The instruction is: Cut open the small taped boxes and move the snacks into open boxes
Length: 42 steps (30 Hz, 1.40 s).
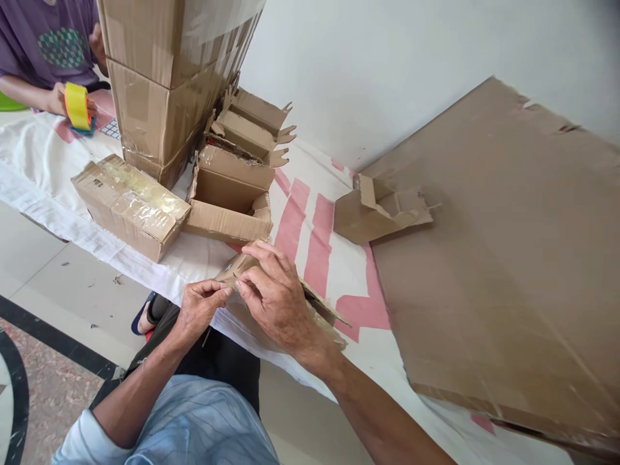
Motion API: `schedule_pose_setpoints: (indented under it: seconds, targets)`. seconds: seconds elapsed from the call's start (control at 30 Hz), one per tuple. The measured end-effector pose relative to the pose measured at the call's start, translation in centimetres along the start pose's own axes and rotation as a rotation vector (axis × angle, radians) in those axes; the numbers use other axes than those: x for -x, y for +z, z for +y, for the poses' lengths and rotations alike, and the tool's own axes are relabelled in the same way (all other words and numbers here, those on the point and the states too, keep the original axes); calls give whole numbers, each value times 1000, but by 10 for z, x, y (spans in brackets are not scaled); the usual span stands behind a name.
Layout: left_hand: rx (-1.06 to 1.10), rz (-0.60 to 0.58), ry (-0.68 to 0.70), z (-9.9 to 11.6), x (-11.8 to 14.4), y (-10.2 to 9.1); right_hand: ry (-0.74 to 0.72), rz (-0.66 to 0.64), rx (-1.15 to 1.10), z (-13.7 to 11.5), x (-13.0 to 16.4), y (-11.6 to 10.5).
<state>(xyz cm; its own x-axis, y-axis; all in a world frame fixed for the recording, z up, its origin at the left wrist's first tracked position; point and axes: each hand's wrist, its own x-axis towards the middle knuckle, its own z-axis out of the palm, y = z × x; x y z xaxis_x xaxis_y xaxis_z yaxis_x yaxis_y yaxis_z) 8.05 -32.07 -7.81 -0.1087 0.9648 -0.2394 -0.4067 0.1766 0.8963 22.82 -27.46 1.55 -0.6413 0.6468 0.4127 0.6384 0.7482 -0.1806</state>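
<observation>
Closest to you, at the table (58, 213) edge, your left hand (198, 307) and right hand (276, 297) pinch a folded cardboard piece (320, 310), pressing it flat against the cloth. Beyond sit a taped box (130, 206), open cartons (232, 194) and a tall stack (169, 77); farther off, another person's hand grips a tape roll (77, 105).

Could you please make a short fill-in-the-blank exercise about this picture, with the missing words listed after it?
1. The left hand and the right hand together hold a small folded piece of ____.
2. The closed box to the left of the open boxes is wrapped in clear ____.
3. Another person's hand at the top left rests beside a ____ tape roll.
4. The table cover is white with ____ stripes.

Missing words: cardboard; tape; yellow; pink
</observation>
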Motion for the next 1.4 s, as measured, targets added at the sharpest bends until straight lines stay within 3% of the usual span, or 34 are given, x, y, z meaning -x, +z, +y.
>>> schedule_pose_setpoints:
  seconds: [0.33,0.5,0.63,0.83,1.03,1.2,1.4]
  targets:
    - [-32,3,-54,4,-9,5,-45,0,28,4,-6,6]
    - [-160,46,-44,-2,-13,4,-62,-14,-13,8,-7,9]
    - [-305,148,170,-7,-19,-4,-71,-21,-28,11,-7,11]
    - [-419,-40,577,-17,-31,-15,-53,-22,-87,12,-7,12]
    - [-636,126,970,-28,-29,-8,-23,-22,-158,16,-8,11]
    - [-706,104,1038,-27,-27,-7,13,-46,-215,18,-9,10]
    - [-685,26,951,-23,-27,-6,47,-54,-234,17,-9,9]
